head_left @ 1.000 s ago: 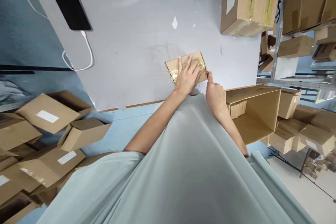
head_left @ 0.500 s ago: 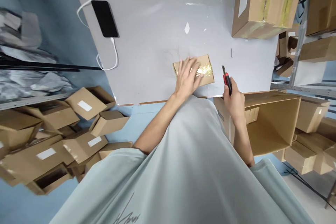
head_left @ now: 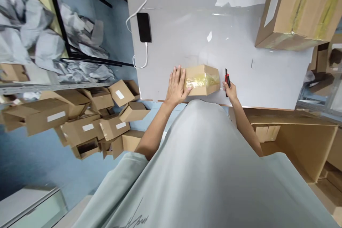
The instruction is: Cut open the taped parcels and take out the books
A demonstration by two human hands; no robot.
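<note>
A small cardboard box (head_left: 199,73), banded with shiny yellowish tape, lies near the front edge of the grey table (head_left: 181,35). Against its left end rests my left hand (head_left: 176,85), fingers stretched out and the thumb along the near edge. My right hand (head_left: 230,91) is wrapped round a red and black utility knife (head_left: 227,78) just right of the box. The knife points away from me, apart from the cardboard. Whether its blade is out, I cannot tell.
A black phone (head_left: 144,27) on a white cable lies at the left. A large taped carton (head_left: 296,14) stands at the back right. Below the table's right edge is a big open carton (head_left: 299,146); several open boxes (head_left: 82,128) are piled at lower left.
My left hand has moved from the top of the box to its left end. The box now shows a side face. My right hand has brought the knife nearer. The view has shifted left.
</note>
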